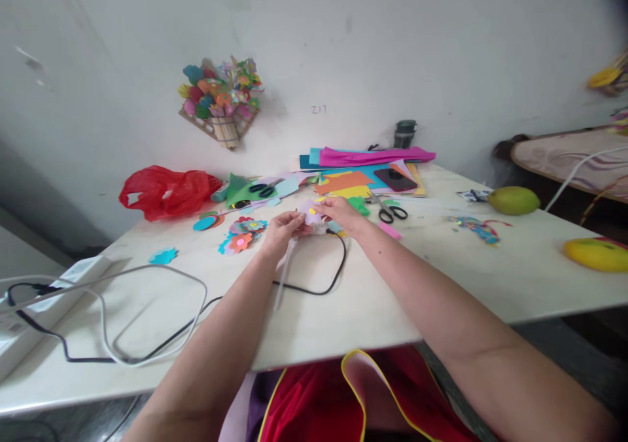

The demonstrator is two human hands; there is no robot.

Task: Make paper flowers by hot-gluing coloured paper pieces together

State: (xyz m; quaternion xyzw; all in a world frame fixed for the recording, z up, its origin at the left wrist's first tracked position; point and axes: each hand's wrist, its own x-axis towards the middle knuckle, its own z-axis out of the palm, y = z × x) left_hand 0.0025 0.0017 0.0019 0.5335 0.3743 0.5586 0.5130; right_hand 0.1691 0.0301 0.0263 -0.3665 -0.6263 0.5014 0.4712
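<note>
Lilac flower (307, 208), held over the table (461, 265), in from its near edge at six o'clock. Open surface: four o'clock; also six, past a looping black cord (318, 293). Scissors (393, 212) near at three; cut flowers (241, 240) close at eight. Left hand (283, 229): from seven, fingers pinching petals. Right hand (341, 212): from four, fingers narrowed on the flower.
</note>
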